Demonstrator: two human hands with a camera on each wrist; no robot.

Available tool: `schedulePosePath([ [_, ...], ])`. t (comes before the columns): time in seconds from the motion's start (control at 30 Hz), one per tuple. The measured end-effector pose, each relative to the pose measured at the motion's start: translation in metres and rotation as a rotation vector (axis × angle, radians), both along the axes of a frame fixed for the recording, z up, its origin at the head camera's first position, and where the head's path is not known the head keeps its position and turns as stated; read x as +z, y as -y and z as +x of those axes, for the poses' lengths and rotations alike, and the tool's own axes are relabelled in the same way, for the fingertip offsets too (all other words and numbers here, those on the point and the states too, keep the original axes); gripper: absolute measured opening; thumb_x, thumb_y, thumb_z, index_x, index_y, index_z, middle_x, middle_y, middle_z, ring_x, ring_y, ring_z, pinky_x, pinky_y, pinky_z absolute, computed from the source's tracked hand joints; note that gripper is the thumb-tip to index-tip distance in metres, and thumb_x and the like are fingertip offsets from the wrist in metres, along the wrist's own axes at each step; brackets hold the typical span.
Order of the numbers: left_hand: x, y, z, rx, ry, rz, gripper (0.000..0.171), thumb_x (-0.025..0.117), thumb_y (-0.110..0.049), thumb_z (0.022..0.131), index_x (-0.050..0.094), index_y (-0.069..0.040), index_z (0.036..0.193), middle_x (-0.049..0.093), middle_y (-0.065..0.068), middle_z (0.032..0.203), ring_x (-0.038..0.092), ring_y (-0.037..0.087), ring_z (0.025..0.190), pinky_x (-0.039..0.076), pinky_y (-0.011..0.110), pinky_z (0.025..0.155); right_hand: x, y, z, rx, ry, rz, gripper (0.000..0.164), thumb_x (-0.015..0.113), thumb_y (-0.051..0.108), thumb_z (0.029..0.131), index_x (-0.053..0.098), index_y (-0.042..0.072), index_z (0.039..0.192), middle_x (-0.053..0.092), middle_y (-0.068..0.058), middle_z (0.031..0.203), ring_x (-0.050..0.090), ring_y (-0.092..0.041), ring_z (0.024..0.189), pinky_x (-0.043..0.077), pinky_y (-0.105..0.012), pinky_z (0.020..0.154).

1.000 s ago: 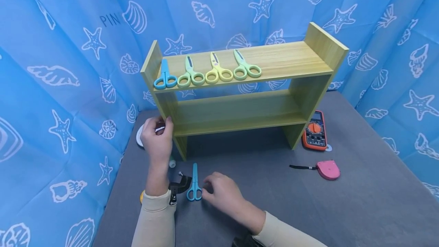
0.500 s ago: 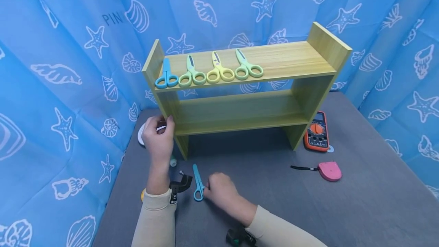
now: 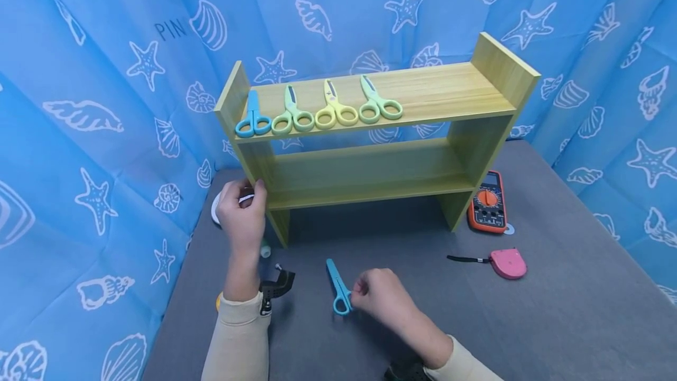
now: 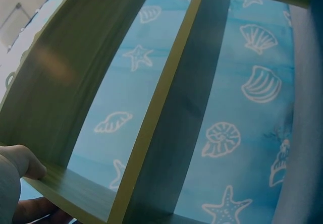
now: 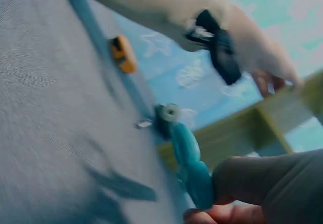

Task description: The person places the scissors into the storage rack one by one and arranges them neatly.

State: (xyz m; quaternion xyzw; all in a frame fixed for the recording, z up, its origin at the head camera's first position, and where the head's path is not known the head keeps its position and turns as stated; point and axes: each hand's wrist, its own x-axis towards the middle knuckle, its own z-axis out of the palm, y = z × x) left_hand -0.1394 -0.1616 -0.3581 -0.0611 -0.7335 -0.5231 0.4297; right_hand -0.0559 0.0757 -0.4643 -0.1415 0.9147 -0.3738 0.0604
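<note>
My right hand pinches a pair of blue scissors by one finger loop, the covered blade pointing away. In the right wrist view the blue scissors sit between thumb and fingers, and their shadow falls on the table apart from them. My left hand grips the left side panel of a two-tier wooden shelf, thumb on the inner face, as the left wrist view also shows. Along its top board lie blue scissors, green scissors, yellow scissors and another green pair.
Right of the shelf lies an orange multimeter, with a pink tape measure nearer me. A white round object shows behind my left hand. The right wrist view has a yellow-and-black object and a green roll-like thing.
My right hand has taken hold of the blue scissors and moved right with them, their blade swinging to tilt left. The left hand stays on the shelf panel.
</note>
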Motion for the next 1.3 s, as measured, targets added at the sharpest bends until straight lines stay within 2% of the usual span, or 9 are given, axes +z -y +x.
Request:
schedulePosePath([
  [0.23, -0.002, -0.001, -0.001, 0.011, -0.024, -0.022, 0.011, 0.066, 0.005, 0.094, 0.067, 0.016, 0.094, 0.059, 0.029, 0.091, 0.064, 0.036, 0.084, 0.056, 0.02, 0.071, 0.019, -0.043, 0.006, -0.014, 0.065, -0.034, 0.016, 0.072, 0.003, 0.079, 0.068, 0.016, 0.069, 0.058, 0.012, 0.061, 0.053, -0.006, 0.056, 0.044, -0.022, 0.051],
  [0.47, -0.003, -0.001, -0.003, 0.041, 0.01, -0.003, 0.012, 0.066, 0.002, 0.095, 0.068, 0.014, 0.095, 0.06, 0.027, 0.092, 0.064, 0.031, 0.085, 0.056, 0.022, 0.071, 0.048, -0.083, 0.008, -0.07, 0.128, -0.025, 0.013, 0.073, 0.003, 0.08, 0.071, 0.014, 0.074, 0.061, 0.007, 0.066, 0.054, -0.011, 0.062, 0.045, -0.025, 0.054],
  [0.6, -0.002, -0.001, -0.003, 0.029, 0.011, 0.002, 0.011, 0.066, 0.005, 0.094, 0.068, 0.015, 0.094, 0.06, 0.029, 0.091, 0.064, 0.034, 0.084, 0.056, 0.022, 0.07, 0.066, -0.104, 0.012, -0.1, 0.129, -0.021, 0.008, 0.075, 0.005, 0.082, 0.073, 0.012, 0.078, 0.063, 0.006, 0.069, 0.057, -0.013, 0.065, 0.047, -0.026, 0.056],
  [0.8, 0.001, -0.002, 0.001, 0.014, 0.032, 0.005, 0.011, 0.065, 0.006, 0.094, 0.067, 0.016, 0.094, 0.059, 0.03, 0.092, 0.063, 0.035, 0.085, 0.057, 0.024, 0.071, 0.093, -0.133, 0.019, -0.083, 0.097, -0.039, 0.002, 0.076, 0.008, 0.086, 0.074, 0.008, 0.084, 0.063, 0.004, 0.07, 0.056, -0.014, 0.063, 0.046, -0.026, 0.053],
  [0.93, -0.002, 0.0, 0.0, 0.011, 0.032, -0.009, 0.013, 0.065, 0.003, 0.096, 0.067, 0.016, 0.096, 0.06, 0.029, 0.094, 0.063, 0.034, 0.087, 0.058, 0.028, 0.073, 0.114, -0.151, 0.025, -0.08, 0.039, -0.031, 0.003, 0.074, 0.006, 0.086, 0.073, 0.008, 0.086, 0.063, 0.005, 0.071, 0.058, -0.012, 0.063, 0.048, -0.026, 0.054],
  [1.1, -0.021, 0.01, -0.016, 0.021, 0.022, -0.011, 0.013, 0.068, -0.001, 0.096, 0.069, 0.012, 0.097, 0.062, 0.026, 0.094, 0.065, 0.028, 0.086, 0.057, 0.025, 0.072, 0.143, -0.174, 0.03, -0.083, -0.092, -0.043, 0.011, 0.073, -0.001, 0.086, 0.071, 0.01, 0.087, 0.065, 0.005, 0.073, 0.061, -0.011, 0.064, 0.051, -0.026, 0.055],
  [1.17, -0.028, 0.014, -0.022, 0.017, 0.021, -0.003, 0.013, 0.07, -0.003, 0.095, 0.071, 0.01, 0.097, 0.062, 0.024, 0.094, 0.065, 0.026, 0.085, 0.057, 0.023, 0.071, 0.154, -0.183, 0.031, -0.098, -0.149, -0.052, 0.011, 0.074, -0.003, 0.086, 0.071, 0.008, 0.087, 0.066, 0.004, 0.074, 0.061, -0.011, 0.063, 0.051, -0.024, 0.053],
  [1.3, -0.03, 0.017, -0.023, 0.003, 0.016, 0.008, 0.013, 0.071, -0.004, 0.095, 0.072, 0.009, 0.097, 0.063, 0.022, 0.094, 0.065, 0.026, 0.086, 0.055, 0.021, 0.07, 0.18, -0.194, 0.026, -0.171, -0.249, -0.014, 0.008, 0.076, -0.001, 0.086, 0.072, 0.005, 0.088, 0.067, 0.001, 0.075, 0.06, -0.011, 0.063, 0.048, -0.02, 0.053],
])
